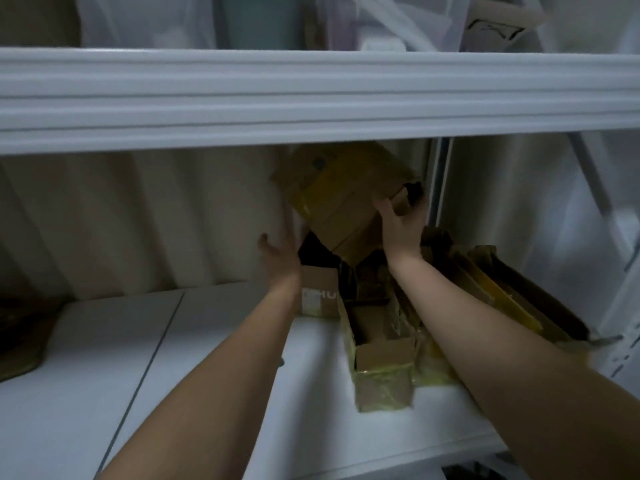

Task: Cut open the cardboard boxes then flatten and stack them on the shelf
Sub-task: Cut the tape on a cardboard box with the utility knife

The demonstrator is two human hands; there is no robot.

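Note:
Both my arms reach into the white shelf (pixel 214 341). A flattened cardboard box (pixel 343 195) with yellow tape is tilted in the air at the back right, above the other cardboard. My right hand (pixel 401 226) grips its lower right edge, thumb on the near face. My left hand (pixel 280 251) sits at the box's left edge with fingers stretched upward; whether it touches the box is unclear. Below stand several flattened boxes (pixel 381 344) on edge, leaning to the right.
The upper shelf's white beam (pixel 311 98) runs across just above the held box. Plastic bags (pixel 398 19) sit on that upper shelf. A brown object (pixel 20 337) lies at the shelf's left end. The white shelf post (pixel 440 181) stands to the right.

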